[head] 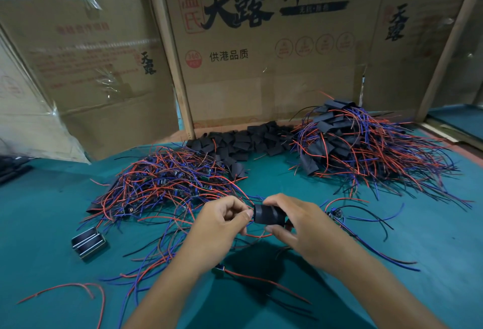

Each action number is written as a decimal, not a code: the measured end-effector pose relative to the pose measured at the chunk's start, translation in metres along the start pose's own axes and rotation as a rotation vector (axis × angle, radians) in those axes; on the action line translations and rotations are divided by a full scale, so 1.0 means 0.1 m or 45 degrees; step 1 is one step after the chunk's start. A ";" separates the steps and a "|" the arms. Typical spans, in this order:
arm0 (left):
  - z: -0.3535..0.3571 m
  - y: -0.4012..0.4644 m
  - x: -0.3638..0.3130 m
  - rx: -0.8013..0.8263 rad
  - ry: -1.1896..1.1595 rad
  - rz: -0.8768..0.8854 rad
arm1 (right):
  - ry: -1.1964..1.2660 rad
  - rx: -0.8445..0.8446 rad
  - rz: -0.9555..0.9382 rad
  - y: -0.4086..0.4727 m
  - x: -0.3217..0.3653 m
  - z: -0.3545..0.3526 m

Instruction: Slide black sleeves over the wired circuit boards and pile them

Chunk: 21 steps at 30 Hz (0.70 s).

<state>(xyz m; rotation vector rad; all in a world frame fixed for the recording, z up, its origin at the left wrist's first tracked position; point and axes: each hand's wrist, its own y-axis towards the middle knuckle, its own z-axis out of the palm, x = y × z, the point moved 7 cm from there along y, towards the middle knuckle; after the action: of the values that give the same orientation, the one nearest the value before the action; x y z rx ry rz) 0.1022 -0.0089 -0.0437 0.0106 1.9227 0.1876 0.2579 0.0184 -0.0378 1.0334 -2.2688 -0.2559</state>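
Teal felt bench: sleeved-board heap roughly matches bare wired-board heap; left hand pinches wires, right hand grips black tubular sleeve, job seemingly half done.

Small assembly workshop, hand-work station. Evidence: green-covered bench; heap of bare wired circuit boards toward its left; loose black sleeves along its far edge; sleeved pile far right; flattened egg cartons as backdrop.

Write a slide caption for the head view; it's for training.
Right hand holds a black sleeve while left hand feeds wires in, between two piles.
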 end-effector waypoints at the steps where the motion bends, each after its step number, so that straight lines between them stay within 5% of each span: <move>1: 0.00 0.00 0.01 -0.003 -0.007 -0.011 | -0.003 -0.003 0.000 0.00 0.00 0.01; 8: 0.08 -0.02 0.14 -0.001 -0.369 -0.198 | -0.020 -0.041 0.023 -0.03 -0.01 0.06; 21: 0.12 -0.05 0.15 0.016 -0.464 -0.299 | -0.196 0.084 0.048 0.00 0.05 0.16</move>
<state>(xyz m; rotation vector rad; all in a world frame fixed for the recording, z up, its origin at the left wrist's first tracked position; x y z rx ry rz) 0.1082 -0.0108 -0.0619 -0.1615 1.5471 0.0132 0.2458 0.0134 -0.0477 1.0344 -2.4476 -0.2541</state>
